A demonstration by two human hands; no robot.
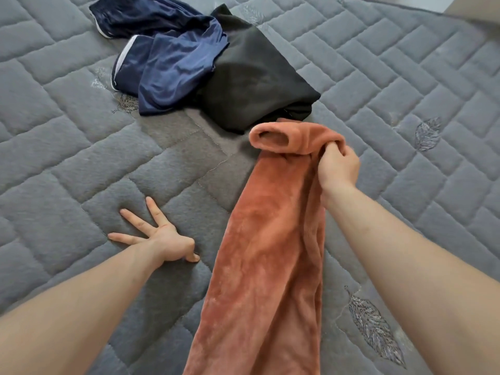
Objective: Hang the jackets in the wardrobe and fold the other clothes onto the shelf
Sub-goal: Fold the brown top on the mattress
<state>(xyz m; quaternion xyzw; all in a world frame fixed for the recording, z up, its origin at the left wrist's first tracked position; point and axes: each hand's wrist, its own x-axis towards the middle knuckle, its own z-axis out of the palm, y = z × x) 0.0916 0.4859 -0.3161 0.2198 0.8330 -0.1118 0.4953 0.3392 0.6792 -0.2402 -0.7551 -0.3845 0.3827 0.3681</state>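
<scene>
orange fleece garment [265,253] cut off at bottom edge, black garment [254,77] partly under blue shorts [167,63]

No readable text, labels, brands or numbers anywhere I can see. Only marks: stitched leaf motifs on the quilted bed cover [378,85], one just right of my right forearm, not writing.

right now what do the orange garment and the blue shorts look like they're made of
Orange garment: likely plush fleece, with a fuzzy, matte nap and thick soft folds. Blue shorts: probably thin, smooth synthetic, with a slight sheen and fine creases, plus white trim. Exact fibres can't be told.
</scene>
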